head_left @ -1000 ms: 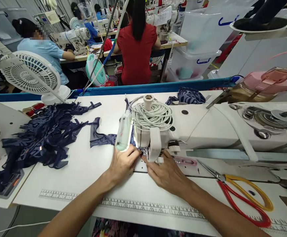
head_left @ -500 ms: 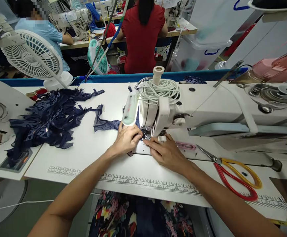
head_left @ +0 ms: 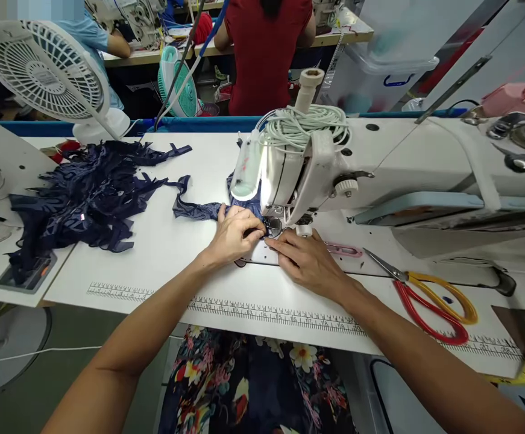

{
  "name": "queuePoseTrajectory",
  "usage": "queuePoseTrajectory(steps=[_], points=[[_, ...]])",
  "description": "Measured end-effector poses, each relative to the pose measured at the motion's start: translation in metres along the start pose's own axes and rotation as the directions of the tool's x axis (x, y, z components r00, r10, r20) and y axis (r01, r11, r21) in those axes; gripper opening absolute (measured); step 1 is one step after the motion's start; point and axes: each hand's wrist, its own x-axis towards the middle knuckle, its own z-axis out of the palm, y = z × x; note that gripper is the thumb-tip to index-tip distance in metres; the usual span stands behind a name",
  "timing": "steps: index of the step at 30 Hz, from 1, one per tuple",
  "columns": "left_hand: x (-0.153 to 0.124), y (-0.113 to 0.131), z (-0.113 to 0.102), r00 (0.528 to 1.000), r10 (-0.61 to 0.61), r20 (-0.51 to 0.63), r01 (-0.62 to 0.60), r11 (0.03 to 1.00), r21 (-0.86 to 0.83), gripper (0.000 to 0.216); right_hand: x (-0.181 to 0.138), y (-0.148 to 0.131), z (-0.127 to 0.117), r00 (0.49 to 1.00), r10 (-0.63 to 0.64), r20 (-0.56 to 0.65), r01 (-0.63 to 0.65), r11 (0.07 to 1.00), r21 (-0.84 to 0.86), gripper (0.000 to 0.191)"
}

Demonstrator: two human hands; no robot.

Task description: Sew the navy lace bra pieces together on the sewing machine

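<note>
The left hand (head_left: 235, 236) pinches a navy strip (head_left: 199, 210) under the needle of the sewing machine (head_left: 393, 163) — the strip trails left across the table (head_left: 163, 259). The right hand (head_left: 310, 260) lies flat, fingers unclenched, tips touching the strip's end. Scissors (head_left: 429, 298) lie nearby.

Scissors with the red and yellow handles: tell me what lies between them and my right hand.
Head view: a small pink thread clipper lies on the white table between the right hand and the scissors.
</note>
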Motion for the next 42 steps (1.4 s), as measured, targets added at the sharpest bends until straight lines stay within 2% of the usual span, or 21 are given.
queuePoseTrajectory(steps=[6,15,20,24,27,30,36,39,42], points=[[0.000,0.003,-0.004,0.998,0.048,0.046,-0.051,0.997,0.063,0.013,0.001,0.000,-0.002,0.999,0.016,0.049,-0.018,0.999,0.032,0.035],[0.000,0.000,-0.004,0.997,0.063,0.051,-0.066,0.996,0.053,0.016,0.000,-0.001,-0.003,0.999,0.034,0.043,-0.035,0.999,0.022,0.035],[-0.003,0.001,-0.006,0.990,0.134,0.043,-0.139,0.982,0.131,0.016,0.001,-0.001,-0.003,0.999,0.023,0.048,-0.024,1.000,0.011,0.035],[-0.010,0.002,-0.008,0.958,0.283,0.046,-0.283,0.906,0.316,0.022,0.001,-0.002,-0.004,0.998,0.040,0.045,-0.040,0.999,0.002,0.035],[-0.015,0.000,-0.008,0.918,0.390,0.077,-0.389,0.844,0.370,0.031,0.002,-0.002,-0.005,0.997,0.079,-0.021,-0.079,0.997,0.013,0.035],[-0.017,-0.003,-0.011,0.889,0.450,0.089,-0.451,0.825,0.340,0.037,0.004,-0.002,-0.003,0.997,0.067,-0.049,-0.067,0.998,-0.008,0.036],[-0.013,-0.014,-0.023,0.854,0.510,0.098,-0.520,0.839,0.161,0.028,0.006,-0.005,-0.001,1.000,0.012,-0.013,-0.015,0.968,-0.250,0.033],[-0.011,-0.017,-0.023,0.835,0.542,0.093,-0.550,0.819,0.166,0.029,0.007,-0.006,-0.005,1.000,0.019,-0.012,-0.021,0.960,-0.278,0.033],[-0.013,-0.014,-0.017,0.839,0.541,0.051,-0.538,0.815,0.214,0.029,0.009,-0.006,-0.008,1.000,0.027,-0.009,-0.028,0.955,-0.294,0.037]])
